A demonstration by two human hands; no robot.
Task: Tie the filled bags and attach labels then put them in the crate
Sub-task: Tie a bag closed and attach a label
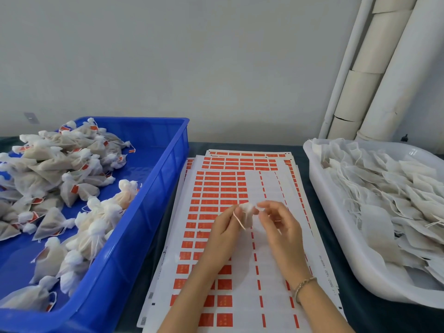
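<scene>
One small filled bag (247, 211) held over the label sheets (269, 248) on the table.
We note the left hand (224, 228) with its grip pinched on the bag and its string (238, 221); the right hand (280, 227) pinches the bag's other side. Tied bags (48, 159) lie in the blue crate (134, 236), and untied bags (396, 188) in the white tray (336, 224).

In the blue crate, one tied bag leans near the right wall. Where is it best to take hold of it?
Pinch the tied bag at its gathered neck, just under the white tuft, coming from above. The neck is narrow and points up, clear of the pile; the blue crate wall likely blocks a sideways approach.
</scene>
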